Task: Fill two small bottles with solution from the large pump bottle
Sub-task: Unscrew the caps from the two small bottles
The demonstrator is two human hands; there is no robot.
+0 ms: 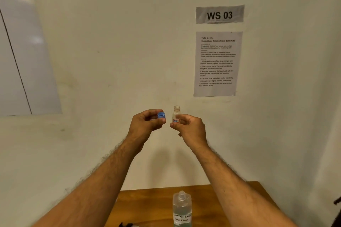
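I hold both hands up in front of the wall at chest height. My right hand [190, 127] grips a small clear bottle [176, 114] upright by its lower body; its threaded neck is uncapped. My left hand [147, 121] pinches a small blue cap [161, 115] between thumb and fingers, a short gap left of the bottle. Below, on the wooden table [147, 206], stands the large clear bottle [182, 208] with its open neck and a handwritten white label; liquid shows inside it.
A cream wall fills most of the view, with a "WS 03" sign [220, 14] and a printed task sheet [217, 63] on it. A dark object [125, 224] lies at the table's near edge. A white panel [22, 51] hangs at the left.
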